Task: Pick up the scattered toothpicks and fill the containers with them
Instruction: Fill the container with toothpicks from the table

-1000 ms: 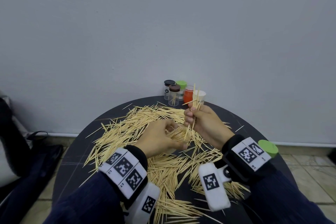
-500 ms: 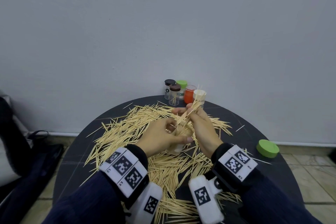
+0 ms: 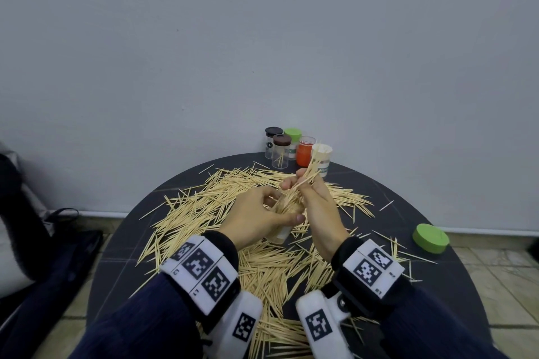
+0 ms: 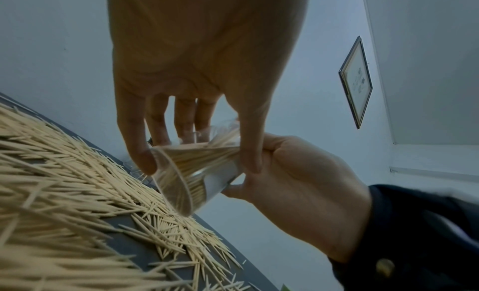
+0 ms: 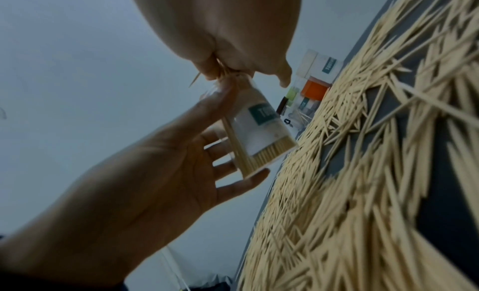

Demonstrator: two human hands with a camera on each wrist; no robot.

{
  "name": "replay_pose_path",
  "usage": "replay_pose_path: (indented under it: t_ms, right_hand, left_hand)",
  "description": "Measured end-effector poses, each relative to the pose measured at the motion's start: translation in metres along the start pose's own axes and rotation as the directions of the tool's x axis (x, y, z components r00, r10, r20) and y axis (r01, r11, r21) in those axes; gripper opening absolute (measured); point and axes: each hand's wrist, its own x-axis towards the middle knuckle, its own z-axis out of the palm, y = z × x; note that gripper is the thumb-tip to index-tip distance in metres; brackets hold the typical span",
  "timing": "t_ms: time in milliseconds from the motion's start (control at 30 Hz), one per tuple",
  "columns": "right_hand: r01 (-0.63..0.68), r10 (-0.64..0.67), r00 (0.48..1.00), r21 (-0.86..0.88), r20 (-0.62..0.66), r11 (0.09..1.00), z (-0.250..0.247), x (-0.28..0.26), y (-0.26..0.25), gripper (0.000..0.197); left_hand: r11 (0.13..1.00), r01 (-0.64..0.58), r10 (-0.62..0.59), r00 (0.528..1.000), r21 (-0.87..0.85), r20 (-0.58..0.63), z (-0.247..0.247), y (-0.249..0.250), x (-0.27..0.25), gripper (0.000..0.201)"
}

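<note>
left hand [image 3: 256,217]: fingers curled, gripping | right hand [image 3: 316,201]: fingers pinched shut

A big plain grey wall [image 3: 262,38] fills the back of the room. A round dark table [image 3: 455,285] stands right up against it. The floor [image 3: 513,271] has pale tiles with dark lines between them, and a light strip [image 3: 481,231] runs along the bottom of the wall. On the left there is something dark and soft [image 3: 43,277], with a black cord [image 3: 62,213] by it. A small picture in a dark frame [image 4: 355,82] hangs on the wall. The light is soft and even.
</note>
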Motion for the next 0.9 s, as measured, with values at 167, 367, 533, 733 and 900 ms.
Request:
replay_pose_path:
  t_ms: [167,367,533,733,900]
  right_hand:
    - [-0.030,0.031,0.999,-0.039,0.040,0.999,0.0023,-0.0058,0.0028,0.019]
    - [-0.084,0.094,0.993,-0.128,0.071,0.988,0.0000,-0.0069,0.0008,0.025]
    - [-0.043,0.054,0.996,-0.133,0.078,0.990,-0.0031,-0.0041,-0.0001,0.036]
    - [0.005,0.003,0.994,-0.069,0.112,0.998,-0.0055,-0.0038,-0.0005,0.019]
    - [-0.010,0.013,1.000,-0.180,0.015,0.984,-0.0046,-0.0015,0.0072,0.025]
  left_hand:
    - [0.999,-0.032,0.032,0.999,-0.001,0.012,-0.0003,-0.0005,-0.0001,0.045]
    - [1.000,-0.027,0.027,1.000,0.006,0.005,-0.0031,-0.0004,0.0009,0.040]
    - [0.999,-0.008,0.008,1.000,0.036,-0.007,-0.0033,-0.0017,0.0019,0.048]
    - [0.997,0.018,-0.018,1.000,0.077,-0.003,-0.0019,-0.0033,0.0029,0.064]
    - [0.997,0.007,-0.006,1.000,0.081,-0.004,-0.0015,-0.0020,0.0010,0.056]
